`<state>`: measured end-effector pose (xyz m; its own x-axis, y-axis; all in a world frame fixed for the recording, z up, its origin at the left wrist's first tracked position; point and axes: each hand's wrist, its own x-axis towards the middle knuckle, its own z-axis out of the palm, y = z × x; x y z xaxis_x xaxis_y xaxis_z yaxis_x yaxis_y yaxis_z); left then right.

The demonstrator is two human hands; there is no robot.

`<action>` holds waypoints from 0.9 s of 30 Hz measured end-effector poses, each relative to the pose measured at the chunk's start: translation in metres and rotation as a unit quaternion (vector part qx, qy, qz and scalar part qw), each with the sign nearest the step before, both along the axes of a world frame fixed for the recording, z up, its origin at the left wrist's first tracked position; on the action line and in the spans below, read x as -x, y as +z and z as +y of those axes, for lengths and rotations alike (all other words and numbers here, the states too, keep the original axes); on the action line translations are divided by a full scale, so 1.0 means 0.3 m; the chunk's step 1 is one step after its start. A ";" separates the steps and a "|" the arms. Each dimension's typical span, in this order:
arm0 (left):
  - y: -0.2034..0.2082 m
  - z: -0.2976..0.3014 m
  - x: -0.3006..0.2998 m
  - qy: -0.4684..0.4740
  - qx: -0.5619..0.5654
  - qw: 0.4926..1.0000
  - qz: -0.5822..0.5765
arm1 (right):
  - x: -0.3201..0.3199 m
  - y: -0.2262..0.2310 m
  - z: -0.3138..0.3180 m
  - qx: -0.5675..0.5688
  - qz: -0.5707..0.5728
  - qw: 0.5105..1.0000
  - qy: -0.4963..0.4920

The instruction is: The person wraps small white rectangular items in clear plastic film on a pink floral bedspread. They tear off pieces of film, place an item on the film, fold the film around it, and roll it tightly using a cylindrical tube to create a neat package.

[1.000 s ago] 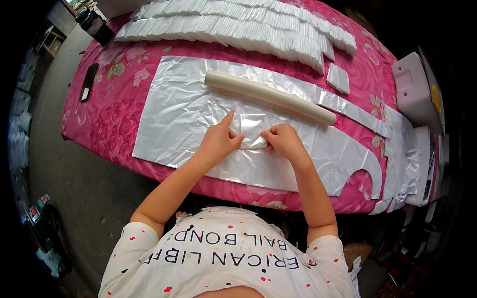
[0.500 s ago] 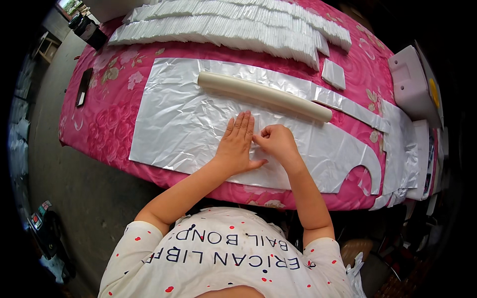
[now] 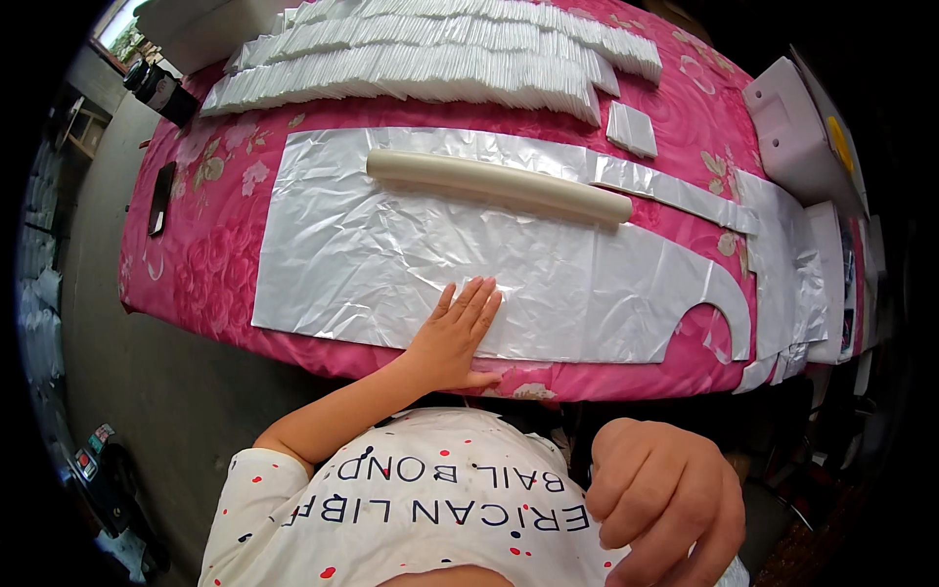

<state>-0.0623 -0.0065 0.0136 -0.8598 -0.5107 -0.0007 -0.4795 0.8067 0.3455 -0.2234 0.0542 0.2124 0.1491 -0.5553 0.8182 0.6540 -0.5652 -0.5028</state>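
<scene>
A large silvery-white plastic bag sheet (image 3: 333,245) with a curved cut-out at its right end lies spread on the table. My left hand (image 3: 458,336) rests on its near edge, fingers stretched out and pressed flat. Across the far part of the sheet lies a pale cream tube (image 3: 499,186), like a rolling pin without handles. My right hand (image 3: 670,499) is raised off the table, close to my chest, its fingers curled. Whatever those fingers may hold is hidden.
Long rows of folded white plastic pieces (image 3: 411,73) line the table's far side, beside a small separate stack (image 3: 631,130). A phone (image 3: 161,199) and a black bottle (image 3: 161,93) are at the left. White foam boxes (image 3: 797,132) and more plastic sheets (image 3: 778,264) stand right. Pink floral cloth (image 3: 210,274) covers the table.
My right hand has left the sheet and come up toward my chest. My left hand has slid nearer to the table's front edge, staying flat. The tube still lies on the sheet.
</scene>
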 end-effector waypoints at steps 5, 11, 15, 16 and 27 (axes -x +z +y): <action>-0.004 0.061 -0.039 -0.039 0.014 0.999 0.010 | -0.185 0.017 -0.024 0.148 -0.202 0.938 -0.241; 0.025 0.083 -0.097 -0.060 -0.004 0.998 -0.029 | -0.110 0.055 0.055 0.059 -0.123 0.972 -0.190; 0.013 0.112 -0.121 -0.065 0.030 0.996 -0.051 | -0.085 0.118 0.096 -0.057 -0.034 0.983 -0.169; 0.021 0.117 -0.131 -0.062 0.025 0.996 -0.053 | -0.073 0.130 0.113 -0.089 -0.011 0.985 -0.151; 0.094 0.084 -0.203 -0.029 -0.167 0.978 0.120 | 0.061 0.005 0.008 -0.007 0.132 0.991 -0.032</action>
<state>-0.0013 0.0185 0.0419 -0.8831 -0.4670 0.0464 -0.3091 0.6532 0.6913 -0.2415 0.0565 0.2140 0.3212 -0.5818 0.7472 0.4624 -0.5922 -0.6599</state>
